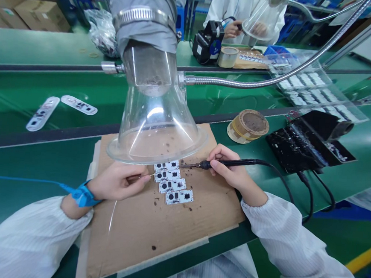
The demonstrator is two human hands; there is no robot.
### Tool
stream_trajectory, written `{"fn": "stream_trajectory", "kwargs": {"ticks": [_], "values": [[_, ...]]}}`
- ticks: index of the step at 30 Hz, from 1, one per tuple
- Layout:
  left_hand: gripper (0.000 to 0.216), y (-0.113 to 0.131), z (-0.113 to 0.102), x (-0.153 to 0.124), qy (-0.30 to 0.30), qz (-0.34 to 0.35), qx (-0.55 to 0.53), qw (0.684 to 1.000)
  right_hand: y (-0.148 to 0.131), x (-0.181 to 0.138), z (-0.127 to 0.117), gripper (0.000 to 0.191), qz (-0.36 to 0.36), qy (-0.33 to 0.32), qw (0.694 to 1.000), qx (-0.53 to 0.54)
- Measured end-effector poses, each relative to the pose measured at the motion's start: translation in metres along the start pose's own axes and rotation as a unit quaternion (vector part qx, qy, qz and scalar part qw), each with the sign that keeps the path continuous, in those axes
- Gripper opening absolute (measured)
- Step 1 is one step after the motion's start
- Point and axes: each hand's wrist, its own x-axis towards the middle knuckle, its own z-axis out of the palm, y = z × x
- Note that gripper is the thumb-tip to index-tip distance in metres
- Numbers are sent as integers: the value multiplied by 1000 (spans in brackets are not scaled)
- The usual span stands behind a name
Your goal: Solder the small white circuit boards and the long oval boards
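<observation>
Soldering iron [235, 162] held pen-like in right hand [228, 167], thin solder wire [112, 216] pinched in left hand [118, 181], white circuit boards [179, 197] stepped on cardboard [178, 235] between them; best to steady both wrists, letting iron and wire meet on one board.

Head view, forward and down

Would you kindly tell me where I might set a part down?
Cardboard between the lowest board and the front edge looks bare, save dark specks. So does the green surface between the white strips and hood. It is crowded by the boards, between left hand, right hand and iron, and around the tape roll and black box.
</observation>
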Motion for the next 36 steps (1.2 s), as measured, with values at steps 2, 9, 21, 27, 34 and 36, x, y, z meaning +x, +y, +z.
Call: {"fn": "stream_trajectory", "kwargs": {"ticks": [2,9,21,27,34,36], "values": [[31,1,0,1,-2,2,-2,1000,0,0,-1,28,1,-4,1000,1],[28,1,-1,2,-12,3,2,1000,2,0,-3,28,-2,-25,1000,1],[29,1,-1,3,-24,-1,14,1000,0,0,-3,30,8,-38,999,4],[31,-1,0,2,-25,-6,29,999,-1,-1,-3,31,6,-40,999,-5],[33,-1,0,1,-28,-13,41,999,-2,-1,-3,34,16,-38,999,-7],[33,-1,0,1,-31,-18,42,998,-3,-1,-3,34,15,-37,999,-11]]}}
